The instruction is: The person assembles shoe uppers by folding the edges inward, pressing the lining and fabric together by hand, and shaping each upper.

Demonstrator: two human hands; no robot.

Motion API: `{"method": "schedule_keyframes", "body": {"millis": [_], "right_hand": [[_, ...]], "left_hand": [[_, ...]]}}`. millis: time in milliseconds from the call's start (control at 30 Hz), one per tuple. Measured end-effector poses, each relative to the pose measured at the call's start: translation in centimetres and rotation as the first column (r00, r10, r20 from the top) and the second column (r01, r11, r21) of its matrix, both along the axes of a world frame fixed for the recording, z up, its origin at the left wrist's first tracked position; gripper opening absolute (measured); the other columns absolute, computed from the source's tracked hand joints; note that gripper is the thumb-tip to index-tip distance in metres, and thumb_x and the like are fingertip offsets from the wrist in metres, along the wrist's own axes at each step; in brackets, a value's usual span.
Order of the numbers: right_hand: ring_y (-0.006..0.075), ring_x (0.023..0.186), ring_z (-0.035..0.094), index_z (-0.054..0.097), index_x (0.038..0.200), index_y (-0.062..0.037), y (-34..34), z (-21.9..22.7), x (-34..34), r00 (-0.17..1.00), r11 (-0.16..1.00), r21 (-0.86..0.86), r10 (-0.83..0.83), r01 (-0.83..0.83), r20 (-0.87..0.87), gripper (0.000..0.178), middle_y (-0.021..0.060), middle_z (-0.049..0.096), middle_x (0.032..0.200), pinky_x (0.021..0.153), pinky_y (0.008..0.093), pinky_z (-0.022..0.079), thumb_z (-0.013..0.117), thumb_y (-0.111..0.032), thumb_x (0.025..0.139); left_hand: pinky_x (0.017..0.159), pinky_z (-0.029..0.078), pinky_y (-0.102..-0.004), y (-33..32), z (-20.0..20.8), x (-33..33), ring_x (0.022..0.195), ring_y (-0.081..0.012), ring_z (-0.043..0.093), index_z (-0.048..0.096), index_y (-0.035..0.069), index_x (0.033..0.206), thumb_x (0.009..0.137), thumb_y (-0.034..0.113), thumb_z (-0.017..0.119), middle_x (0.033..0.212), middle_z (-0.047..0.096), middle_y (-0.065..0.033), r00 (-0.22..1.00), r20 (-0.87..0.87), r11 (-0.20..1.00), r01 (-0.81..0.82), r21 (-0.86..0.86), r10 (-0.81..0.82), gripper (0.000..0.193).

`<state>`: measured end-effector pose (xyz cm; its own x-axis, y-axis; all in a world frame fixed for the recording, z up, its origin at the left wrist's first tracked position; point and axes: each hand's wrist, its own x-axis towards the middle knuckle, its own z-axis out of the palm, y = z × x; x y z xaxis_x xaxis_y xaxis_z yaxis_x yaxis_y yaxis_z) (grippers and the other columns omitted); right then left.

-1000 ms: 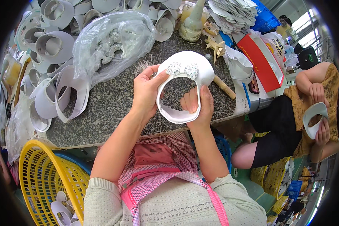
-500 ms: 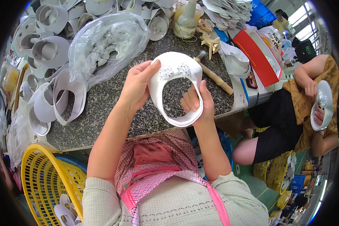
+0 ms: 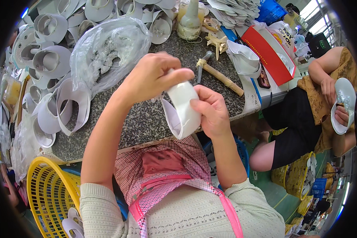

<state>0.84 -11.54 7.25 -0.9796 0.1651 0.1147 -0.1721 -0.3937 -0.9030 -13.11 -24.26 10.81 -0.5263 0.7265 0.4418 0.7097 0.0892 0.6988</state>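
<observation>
Between my hands is a white shoe upper (image 3: pixel 185 113), tilted so its smooth outer side and part of its inside show. My left hand (image 3: pixel 158 75) is curled over its upper end, thumb pointing right and fingers bent. From the right, my right hand (image 3: pixel 212 110) pinches its edge between thumb and fingers. The shiny stones on the upper are mostly hidden by my left hand. Beyond my left hand lies a see-through plastic bag (image 3: pixel 137 33) with shiny stones in it. A hammer (image 3: pixel 222 78) with a wooden handle lies beyond my right hand.
White uppers (image 3: pixel 51 61) are piled along the left of the speckled stone table (image 3: pixel 135 129). A glue-stained bottle (image 3: pixel 190 27) and a red box (image 3: pixel 267 55) stand farther back. A yellow basket (image 3: pixel 53 194) is at lower left. At right, a seated person (image 3: pixel 327 93) holds another upper.
The upper has turned from its stone-covered face and round opening to its smooth side. My left hand has swung over its top, and my right hand has shifted to its edge.
</observation>
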Motion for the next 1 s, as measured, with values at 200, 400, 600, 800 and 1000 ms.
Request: {"method": "schedule_keyframes", "body": {"millis": [200,400,600,800,1000], "right_hand": [[0.0027,0.057,0.048,0.054,0.074,-0.0015,-0.5,0.4,0.7,0.992,0.941,0.326,-0.117,0.094,0.051,0.014,-0.0006,0.055,0.065,0.049,0.0195,0.038,0.057,-0.013,0.081],[0.0014,0.048,0.039,0.047,0.063,-0.0038,-1.0,-0.8,1.3,0.954,0.869,0.394,-0.261,0.298,-0.147,0.020,-0.0030,0.047,0.054,0.042,0.0206,0.030,0.058,-0.012,0.077],[0.0012,0.051,0.037,0.048,0.063,-0.0044,1.0,-2.7,0.4,0.969,0.969,0.183,-0.128,0.168,-0.210,0.023,-0.0041,0.046,0.056,0.045,0.0197,0.029,0.057,-0.017,0.080],[0.0021,0.054,0.040,0.049,0.065,-0.0026,2.1,-0.8,-0.3,0.999,0.886,0.460,-0.044,0.053,-0.030,0.031,-0.0032,0.046,0.057,0.045,0.0214,0.031,0.059,-0.025,0.084],[0.0105,0.043,0.040,0.044,0.059,-0.0024,-0.1,-0.3,0.0,0.882,0.591,0.655,-0.285,0.470,-0.375,0.034,0.0047,0.040,0.049,0.040,0.0274,0.030,0.060,-0.020,0.082]], "left_hand": [[0.037,0.027,-0.0266,1.2,-1.3,1.9,0.041,-0.0052,0.031,0.049,-0.002,0.051,0.082,0.023,0.061,0.042,0.038,-0.0023,0.973,0.099,0.976,-0.213,0.053,0.207,0.042],[0.037,0.026,-0.0255,2.6,-1.8,2.6,0.041,-0.0033,0.031,0.050,-0.001,0.049,0.081,0.027,0.061,0.041,0.037,0.0022,0.958,0.226,0.985,-0.171,-0.034,0.174,0.044],[0.037,0.028,-0.0204,2.7,-1.1,2.8,0.040,-0.0017,0.039,0.056,0.004,0.050,0.083,0.032,0.059,0.045,0.046,0.0046,0.711,0.701,0.996,0.006,-0.087,0.057,0.044],[0.036,0.030,-0.0271,2.3,-0.2,3.6,0.036,-0.0079,0.036,0.054,0.000,0.050,0.084,0.031,0.057,0.040,0.042,-0.0039,0.974,0.065,0.970,-0.207,-0.130,0.216,0.046],[0.037,0.028,-0.0314,3.6,-0.1,2.9,0.039,-0.0135,0.025,0.048,-0.004,0.049,0.082,0.031,0.058,0.039,0.032,-0.0069,0.980,0.145,0.976,-0.109,-0.187,0.137,0.049]]}}
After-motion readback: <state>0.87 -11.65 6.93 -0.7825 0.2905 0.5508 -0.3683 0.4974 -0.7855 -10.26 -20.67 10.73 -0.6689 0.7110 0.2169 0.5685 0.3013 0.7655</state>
